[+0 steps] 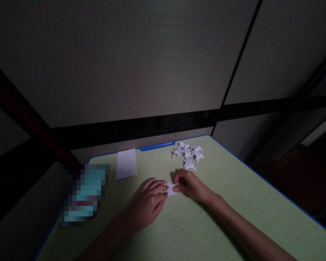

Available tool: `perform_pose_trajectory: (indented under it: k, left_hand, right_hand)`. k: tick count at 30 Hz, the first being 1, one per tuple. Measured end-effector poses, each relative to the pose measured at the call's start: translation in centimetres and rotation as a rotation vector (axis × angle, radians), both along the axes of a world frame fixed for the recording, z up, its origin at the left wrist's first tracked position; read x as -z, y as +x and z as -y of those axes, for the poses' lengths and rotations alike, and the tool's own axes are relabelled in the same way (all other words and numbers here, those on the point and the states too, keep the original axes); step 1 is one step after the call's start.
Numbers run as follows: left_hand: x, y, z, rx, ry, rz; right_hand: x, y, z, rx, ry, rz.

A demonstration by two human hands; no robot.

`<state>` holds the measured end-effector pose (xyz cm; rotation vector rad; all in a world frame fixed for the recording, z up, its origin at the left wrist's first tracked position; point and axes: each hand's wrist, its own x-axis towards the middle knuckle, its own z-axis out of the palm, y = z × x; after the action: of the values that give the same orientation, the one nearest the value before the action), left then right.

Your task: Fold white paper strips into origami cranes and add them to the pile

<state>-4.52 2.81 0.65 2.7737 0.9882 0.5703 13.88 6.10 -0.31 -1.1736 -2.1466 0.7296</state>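
A small piece of folded white paper (171, 188) lies on the pale green table between my hands. My left hand (150, 199) rests palm down at its left side, fingers stretched out and slightly apart, with some fingertips touching the paper's edge. On the right side, my right hand (188, 184) is closed in a pinch, thumb and index finger at the paper's edge. Just beyond the hands sits a group of several folded paper frogs (188, 153), white and pointed. The exact folds under my fingers are partly hidden.
A white sheet of paper (126, 164) lies at the back left of the table (233, 188). Left of it is a pixelated teal object (88, 190). A blue tray strip (157, 146) runs along the back edge, close to a panelled wall (141, 65).
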Motion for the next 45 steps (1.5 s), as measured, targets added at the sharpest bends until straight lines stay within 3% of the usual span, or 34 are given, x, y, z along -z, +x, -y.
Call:
perform_pose_trajectory:
  k: [7,14,21,30,36,45]
  left_hand:
    - [0.4,-0.1,0.1,-0.016,0.001,0.081]
    - [0.9,-0.3,0.0,-0.038,-0.115,0.162]
    - [1.2,0.8,-1.1,-0.225,-0.239,0.446]
    - [1.5,1.6,-1.2,-0.247,-0.335,0.453]
    - [1.5,1.8,-1.2,-0.285,-0.355,0.474]
    - [1.1,2.1,-1.3,-0.332,-0.58,0.539]
  right_hand:
    - [-0.4,0.3,0.5,-0.064,0.028,-0.029]
    - [0.2,-0.5,0.8,0.019,0.032,-0.037]
    - [0.6,-0.6,0.8,0.025,-0.083,-0.08]
    - [-0.3,-0.6,1.2,-0.04,0.05,-0.079]
    - [-0.2,-0.8,1.4,-0.051,0.027,-0.069]
    - [-0.4,-1.0,1.6,-0.059,-0.009,-0.091]
